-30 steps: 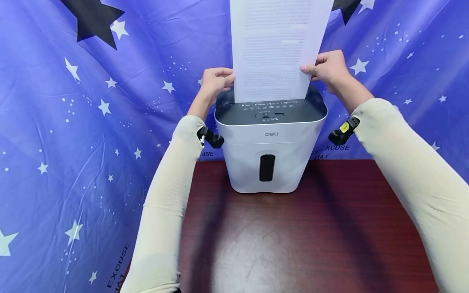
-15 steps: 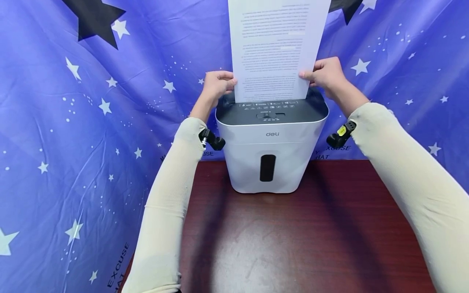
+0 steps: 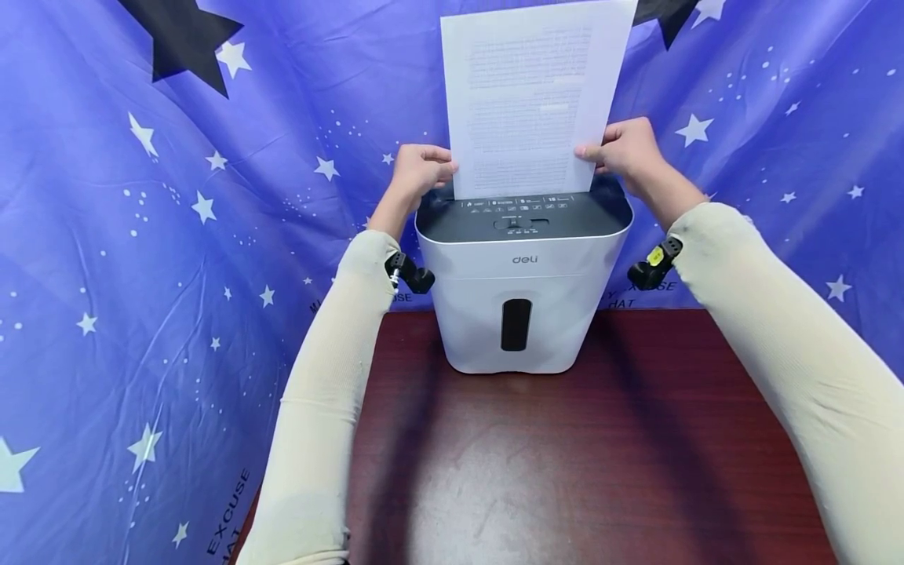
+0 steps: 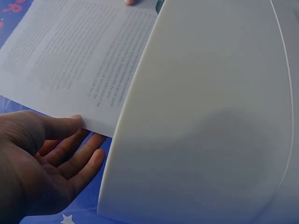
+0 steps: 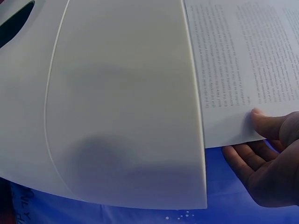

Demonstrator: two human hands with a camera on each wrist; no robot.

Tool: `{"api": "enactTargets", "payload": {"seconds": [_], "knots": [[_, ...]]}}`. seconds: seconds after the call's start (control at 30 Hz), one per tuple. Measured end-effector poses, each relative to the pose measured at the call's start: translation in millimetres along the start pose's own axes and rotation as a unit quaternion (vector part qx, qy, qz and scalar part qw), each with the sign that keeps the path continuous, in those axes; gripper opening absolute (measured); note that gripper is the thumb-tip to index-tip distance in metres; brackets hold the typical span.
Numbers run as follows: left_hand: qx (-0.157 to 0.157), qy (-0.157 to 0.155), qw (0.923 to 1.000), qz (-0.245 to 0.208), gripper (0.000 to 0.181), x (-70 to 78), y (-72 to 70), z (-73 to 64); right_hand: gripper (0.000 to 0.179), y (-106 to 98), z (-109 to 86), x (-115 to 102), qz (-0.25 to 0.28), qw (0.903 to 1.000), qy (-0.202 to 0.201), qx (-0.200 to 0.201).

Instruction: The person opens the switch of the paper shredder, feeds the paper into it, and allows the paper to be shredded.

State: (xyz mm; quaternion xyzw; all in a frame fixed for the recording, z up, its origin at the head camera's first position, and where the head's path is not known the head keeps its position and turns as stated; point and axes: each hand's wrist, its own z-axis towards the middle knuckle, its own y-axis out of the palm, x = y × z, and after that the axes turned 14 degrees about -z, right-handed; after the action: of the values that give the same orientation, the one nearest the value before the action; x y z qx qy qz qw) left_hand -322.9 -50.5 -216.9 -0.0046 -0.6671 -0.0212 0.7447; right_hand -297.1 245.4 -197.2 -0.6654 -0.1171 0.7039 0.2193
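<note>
A printed sheet of paper stands upright in the slot of a white paper shredder with a dark grey top. My left hand pinches the sheet's left edge low down, thumb in front and fingers behind. On the opposite edge my right hand pinches the paper the same way. In the left wrist view, the left hand has its thumb on the sheet's margin beside the shredder. The right wrist view has the right hand at the paper's other edge. The sheet's lower end is hidden inside the slot.
The shredder stands near the back of a dark red wooden table. Behind it and to the left hangs a blue curtain with a star pattern, close around the hands. Small black cameras are strapped to both wrists.
The sheet has sunk lower into the shredder, and its top edge has come into view. Both hands have moved down with it, still pinching its edges.
</note>
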Motion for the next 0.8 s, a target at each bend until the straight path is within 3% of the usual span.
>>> {"api": "enactTargets", "payload": {"seconds": [0.3, 0.57, 0.8], "knots": [[-0.003, 0.010, 0.9999, -0.012, 0.027, -1.0, -0.5, 0.9, 0.017, 1.2, 0.9, 0.6, -0.017, 0.9997, -0.001, 0.016], [-0.010, 0.012, 0.9997, -0.019, 0.027, -2.9, 1.9, 0.9, 0.027, 4.9, 0.4, 3.8, -0.055, 0.9983, 0.000, 0.018], [-0.015, 0.022, 0.9992, -0.030, 0.025, -4.3, 3.3, 1.3, 0.032, 6.9, 0.5, 4.8, -0.047, 0.9987, -0.006, 0.019]]}}
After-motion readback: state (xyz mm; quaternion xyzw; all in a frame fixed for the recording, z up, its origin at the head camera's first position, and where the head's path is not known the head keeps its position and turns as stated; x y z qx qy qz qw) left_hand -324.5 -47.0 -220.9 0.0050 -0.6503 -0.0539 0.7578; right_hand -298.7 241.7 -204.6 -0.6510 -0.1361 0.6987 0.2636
